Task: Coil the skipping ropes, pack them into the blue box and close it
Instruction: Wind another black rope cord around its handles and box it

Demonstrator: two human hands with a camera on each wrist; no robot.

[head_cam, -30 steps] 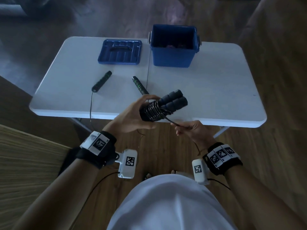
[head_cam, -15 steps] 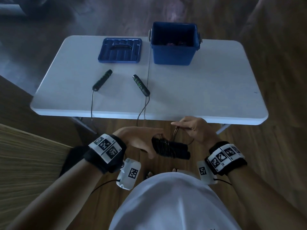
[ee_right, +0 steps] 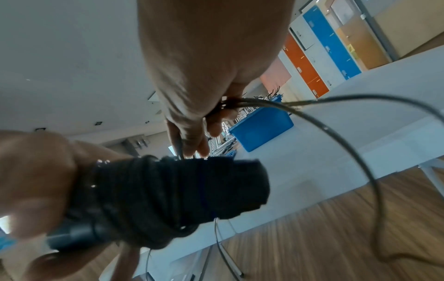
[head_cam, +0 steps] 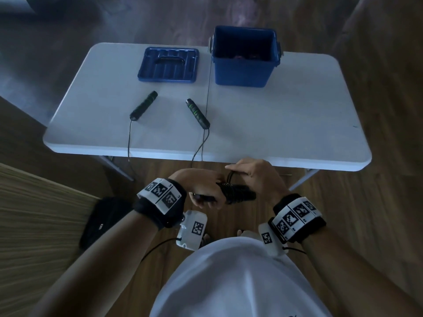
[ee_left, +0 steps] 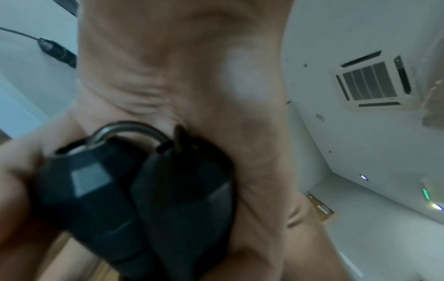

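Note:
Below the table's front edge my left hand (head_cam: 206, 193) grips a pair of black rope handles (head_cam: 240, 195) with cord wound round them (ee_right: 153, 199). My right hand (head_cam: 249, 173) pinches the loose cord end (ee_right: 336, 106) above the bundle. The handle butts fill the left wrist view (ee_left: 144, 199). A second rope lies on the white table (head_cam: 286, 124), its two black-green handles (head_cam: 143, 105) (head_cam: 198, 113) apart and its cords hanging over the front edge. The open blue box (head_cam: 245, 65) stands at the back with something reddish inside. Its lid (head_cam: 168, 65) lies to the left.
A black bag (head_cam: 103, 223) lies on the wooden floor at my left. A wooden surface (head_cam: 34, 225) runs along the left side. Table legs (head_cam: 119, 170) stand just beyond my hands.
Both hands have dropped with the wound bundle from above the table's front edge to below it, near my body. The right hand went from under the bundle to above it with the cord.

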